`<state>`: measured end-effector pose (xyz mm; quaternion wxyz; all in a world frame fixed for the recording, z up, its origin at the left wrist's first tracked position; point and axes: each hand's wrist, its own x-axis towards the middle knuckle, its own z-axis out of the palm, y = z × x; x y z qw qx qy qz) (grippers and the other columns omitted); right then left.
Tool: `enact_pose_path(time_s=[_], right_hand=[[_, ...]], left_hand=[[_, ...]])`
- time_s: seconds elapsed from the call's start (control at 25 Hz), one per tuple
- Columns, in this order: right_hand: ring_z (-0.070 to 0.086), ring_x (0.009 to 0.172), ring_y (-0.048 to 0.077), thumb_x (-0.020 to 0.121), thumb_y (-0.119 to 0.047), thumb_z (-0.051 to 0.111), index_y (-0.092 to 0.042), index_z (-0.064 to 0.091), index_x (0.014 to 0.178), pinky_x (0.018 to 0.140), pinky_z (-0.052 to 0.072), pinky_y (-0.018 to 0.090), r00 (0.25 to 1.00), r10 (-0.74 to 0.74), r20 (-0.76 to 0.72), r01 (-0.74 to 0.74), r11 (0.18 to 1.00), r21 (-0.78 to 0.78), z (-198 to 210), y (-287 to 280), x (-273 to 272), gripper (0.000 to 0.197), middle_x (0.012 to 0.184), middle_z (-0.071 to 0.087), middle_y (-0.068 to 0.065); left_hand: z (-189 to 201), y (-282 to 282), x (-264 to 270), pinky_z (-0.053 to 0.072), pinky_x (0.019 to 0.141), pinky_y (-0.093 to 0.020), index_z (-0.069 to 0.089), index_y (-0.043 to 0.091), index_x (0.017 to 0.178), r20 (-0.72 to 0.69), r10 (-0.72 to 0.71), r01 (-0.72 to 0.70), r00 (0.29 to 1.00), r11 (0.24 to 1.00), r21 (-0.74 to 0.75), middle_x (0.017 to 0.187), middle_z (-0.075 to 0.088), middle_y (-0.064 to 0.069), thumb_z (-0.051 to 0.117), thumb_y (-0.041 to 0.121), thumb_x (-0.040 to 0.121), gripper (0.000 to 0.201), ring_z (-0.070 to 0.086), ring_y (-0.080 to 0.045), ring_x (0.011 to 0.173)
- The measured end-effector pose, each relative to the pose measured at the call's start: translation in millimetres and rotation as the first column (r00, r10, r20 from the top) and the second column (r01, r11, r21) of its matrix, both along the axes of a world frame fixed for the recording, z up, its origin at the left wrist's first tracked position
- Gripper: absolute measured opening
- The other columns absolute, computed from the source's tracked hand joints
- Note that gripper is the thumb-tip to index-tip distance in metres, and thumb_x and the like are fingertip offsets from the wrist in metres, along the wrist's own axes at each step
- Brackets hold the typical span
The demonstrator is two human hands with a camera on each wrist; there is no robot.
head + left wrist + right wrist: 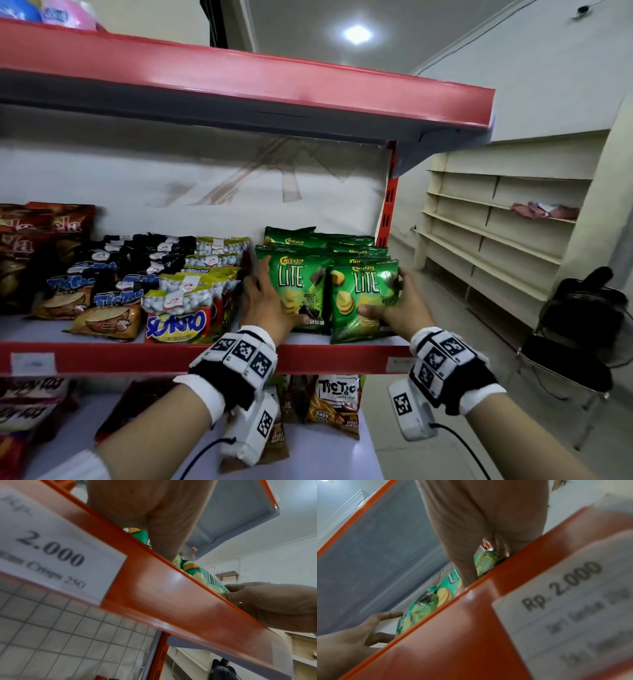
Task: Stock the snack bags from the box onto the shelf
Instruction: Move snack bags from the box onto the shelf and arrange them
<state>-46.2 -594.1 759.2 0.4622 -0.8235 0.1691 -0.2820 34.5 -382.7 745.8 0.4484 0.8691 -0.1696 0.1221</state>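
My hands are bare; the gear sits at the wrists. On my left wrist [236, 370], a black strap carries white blocks printed with black-and-white square markers, with a white cuff behind it. A white camera housing [251, 433] hangs beneath, marker on its side, black cable trailing. My right wrist [448, 370] wears the same: marker blocks, black strap, white cuff, white housing [409, 411] and black cable.
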Motion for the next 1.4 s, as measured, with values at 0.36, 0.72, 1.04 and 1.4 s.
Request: enact_pose_path(time_s=[0.36, 0.72, 1.04, 1.4], right_hand=[[0.046, 0.124, 0.024, 0.060, -0.045, 0.085, -0.016, 0.037, 0.134, 0.093, 0.036, 0.026, 0.980, -0.001, -0.198, -0.003, 1.000, -0.020, -6.3, -7.0, -2.3, 0.093, 0.136, 0.048, 0.004], [0.013, 0.143, 0.035, 0.065, -0.064, 0.071, -0.024, -0.012, 0.149, 0.116, 0.017, 0.052, 0.984, -0.160, -0.080, 0.161, 0.987, 0.003, 8.1, -0.6, -13.2, 0.125, 0.157, 0.012, 0.013], [0.051, 0.107, 0.025, 0.085, -0.015, 0.063, -0.028, 0.054, 0.108, 0.092, 0.045, 0.052, 0.849, -0.023, 0.529, 0.107, 0.986, -0.129, 40.3, 63.1, -2.7, 0.028, 0.100, 0.054, -0.003], [0.054, 0.065, 0.003, 0.087, -0.005, 0.059, -0.021, 0.059, 0.096, 0.061, 0.047, 0.018, 0.813, 0.299, 0.500, -0.243, 0.954, -0.175, 51.6, 240.6, 35.8, 0.018, 0.073, 0.058, -0.008]], left_hand=[[-9.1, 6.9, 3.0, 0.034, 0.109, -0.051, -0.011, 0.036, 0.147, 0.009, -0.059, 0.059, 0.998, 0.998, -0.002, 0.149, 0.017, -0.010, 0.089, 0.033, 0.058, 0.134, 0.035, -0.032, 0.134], [-4.5, 9.6, -10.6, 0.016, 0.115, -0.049, -0.019, 0.058, 0.137, 0.060, -0.129, 0.128, 0.990, 0.991, 0.026, 0.154, -0.029, 0.006, 0.085, 0.043, 0.061, 0.129, -0.014, -0.019, 0.146], [13.4, 64.7, -21.8, 0.052, 0.076, -0.026, 0.048, 0.028, 0.123, 0.394, -0.054, 0.157, 0.917, 0.960, -0.233, 0.102, 0.060, 0.008, 0.063, 0.037, 0.087, 0.040, 0.059, -0.006, 0.093], [14.9, 230.6, 36.6, 0.045, 0.089, -0.042, 0.050, 0.010, 0.111, 0.200, 0.297, -0.328, 0.934, 0.934, 0.140, 0.110, 0.059, -0.012, 0.058, 0.037, 0.089, 0.036, 0.055, -0.032, 0.106]])
